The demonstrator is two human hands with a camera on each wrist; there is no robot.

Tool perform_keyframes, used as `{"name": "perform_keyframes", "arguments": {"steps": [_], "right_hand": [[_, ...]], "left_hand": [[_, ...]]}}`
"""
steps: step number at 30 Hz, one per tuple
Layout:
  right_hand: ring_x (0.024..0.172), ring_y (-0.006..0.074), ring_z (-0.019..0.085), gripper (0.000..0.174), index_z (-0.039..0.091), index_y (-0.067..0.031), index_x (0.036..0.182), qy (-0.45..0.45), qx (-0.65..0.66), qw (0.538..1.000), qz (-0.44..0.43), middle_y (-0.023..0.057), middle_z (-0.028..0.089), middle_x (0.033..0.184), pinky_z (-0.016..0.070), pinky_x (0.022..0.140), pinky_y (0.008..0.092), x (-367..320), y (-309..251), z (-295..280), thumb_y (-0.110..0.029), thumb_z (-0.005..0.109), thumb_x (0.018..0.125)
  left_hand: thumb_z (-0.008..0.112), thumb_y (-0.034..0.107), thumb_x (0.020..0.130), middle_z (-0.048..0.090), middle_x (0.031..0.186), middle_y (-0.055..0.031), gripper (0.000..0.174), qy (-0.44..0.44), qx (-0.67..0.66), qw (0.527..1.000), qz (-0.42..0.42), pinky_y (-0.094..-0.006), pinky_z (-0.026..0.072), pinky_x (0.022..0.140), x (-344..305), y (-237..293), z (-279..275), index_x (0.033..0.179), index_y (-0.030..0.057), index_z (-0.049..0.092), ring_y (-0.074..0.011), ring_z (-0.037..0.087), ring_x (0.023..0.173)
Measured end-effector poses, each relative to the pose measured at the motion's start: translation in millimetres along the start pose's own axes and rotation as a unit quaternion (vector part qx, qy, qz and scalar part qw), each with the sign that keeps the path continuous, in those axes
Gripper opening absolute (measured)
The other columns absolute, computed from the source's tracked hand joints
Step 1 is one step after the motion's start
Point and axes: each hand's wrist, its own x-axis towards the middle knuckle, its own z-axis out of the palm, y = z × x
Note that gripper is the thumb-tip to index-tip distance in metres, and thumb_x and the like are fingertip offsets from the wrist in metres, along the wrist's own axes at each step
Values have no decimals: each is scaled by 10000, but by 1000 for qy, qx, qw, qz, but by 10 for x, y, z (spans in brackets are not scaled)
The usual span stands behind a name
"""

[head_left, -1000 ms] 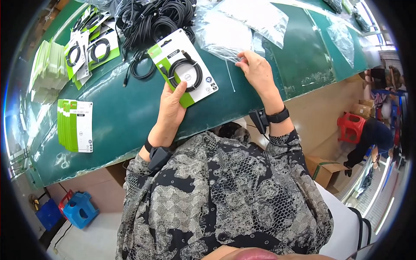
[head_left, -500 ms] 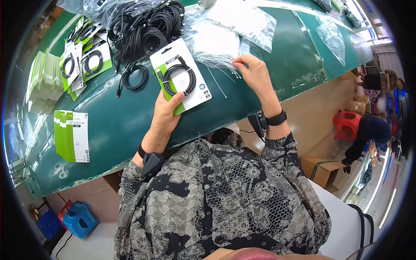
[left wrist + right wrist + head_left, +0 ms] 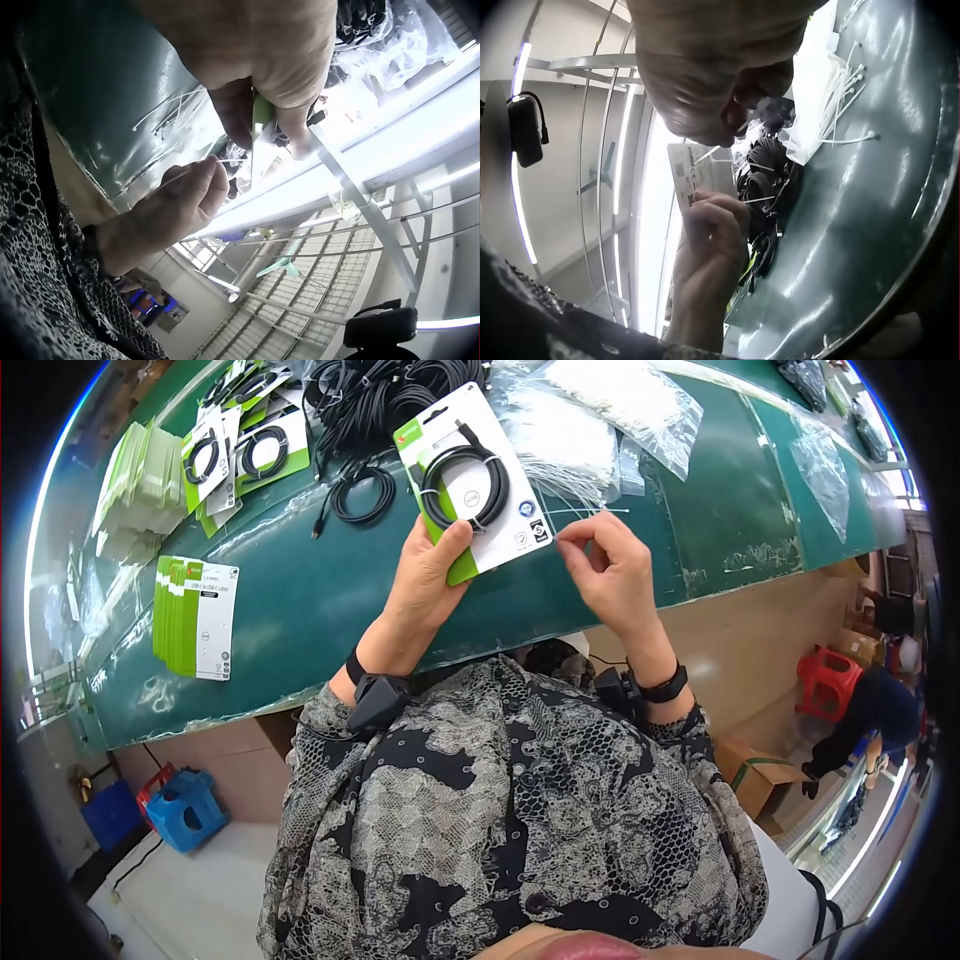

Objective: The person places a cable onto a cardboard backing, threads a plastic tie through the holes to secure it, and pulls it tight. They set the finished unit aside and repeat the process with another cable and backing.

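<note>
My left hand [image 3: 428, 575] grips the lower edge of a white and green packaging card [image 3: 515, 475], thumb on its front. A coiled black USB cable [image 3: 433, 485] lies against the card's face. Close to the card's lower right corner, my right hand [image 3: 612, 572] pinches a thin white cable tie [image 3: 234, 160] between thumb and forefinger. In the right wrist view the card's printed back [image 3: 688, 174] faces the camera, with the tie's end crossing near it. Beyond the right hand, loose white cable ties [image 3: 575, 485] spill from a clear bag.
A heap of black cables [image 3: 370, 395] lies at the back, with one loose coil [image 3: 362, 495] in front. Carded cables [image 3: 265, 452], a tall stack of cards [image 3: 140, 490] and fanned cards [image 3: 215, 622] are at the left. Another plastic bag [image 3: 640, 405] lies behind the ties.
My right hand has left the cable tie pile with a tie and come close to the card. My left hand keeps its grip on the card. The head view has shifted.
</note>
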Motion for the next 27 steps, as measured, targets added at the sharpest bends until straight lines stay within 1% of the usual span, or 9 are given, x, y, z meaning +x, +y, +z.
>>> {"name": "perform_keyframes", "arguments": {"steps": [2,5,8,10,13,16,21,25,27], "right_hand": [[509,49,371,88,607,-20,808,-3,12,1000,8,5,536,747,307,470,218,-23,-20,76,29,657,754],[521,112,462,88,612,-38,795,4,-3,1000,-1,30,564,730,373,475,249,-15,-40,157,8,667,743],[519,116,462,95,606,-41,799,3,-10,1000,-10,30,559,720,374,475,251,12,-63,170,7,662,738],[518,119,463,99,603,-43,800,0,-14,1000,-14,30,557,715,374,476,251,8,-65,189,7,659,736],[502,53,372,98,588,-26,805,-4,2,1000,-14,-3,534,697,311,461,218,-9,-44,259,30,646,749],[504,46,371,97,586,-27,800,2,13,1000,-5,-6,540,698,309,461,214,-14,-42,313,30,646,751],[509,34,371,97,584,-24,800,-1,29,999,15,-10,549,710,304,458,207,-13,-69,342,33,646,753],[508,28,373,105,583,-25,798,-5,34,999,-16,-8,553,726,300,457,205,5,-90,364,43,645,747],[511,35,384,111,586,-27,801,-9,32,999,-18,-4,550,726,300,452,208,1,-131,353,47,646,742]], "left_hand": [[630,179,883,562,1141,-72,454,-13,-7,1000,-8,-339,510,856,-8,-37,-44,1256,53,405,-183,578,1042],[627,239,888,571,1121,-62,454,-48,-19,998,-23,-314,521,790,-7,-43,-82,1250,73,410,-173,582,1025],[635,292,879,582,1085,-35,453,-49,-22,998,-18,-279,510,709,-21,-50,-65,1230,96,426,-150,587,976],[638,301,876,582,1079,-30,453,-38,-28,999,-22,-277,509,708,-24,-45,-42,1226,101,431,-144,586,967],[644,319,869,582,1066,-18,454,-17,-40,999,-28,-274,508,707,-33,-24,0,1218,111,441,-131,584,948],[642,340,867,583,1044,-5,439,26,-58,996,-56,-267,497,684,-67,-30,27,1198,114,462,-111,578,907],[631,342,874,582,1037,1,413,31,-79,994,-72,-257,483,658,-90,-35,38,1185,119,476,-95,564,869],[623,335,879,582,1043,2,400,5,-112,991,-77,-256,479,650,-88,-50,9,1187,124,479,-86,545,825],[622,343,873,580,1011,-4,387,-16,-155,984,-87,-222,469,628,-91,-61,-28,1133,89,489,-90,539,817]]}}
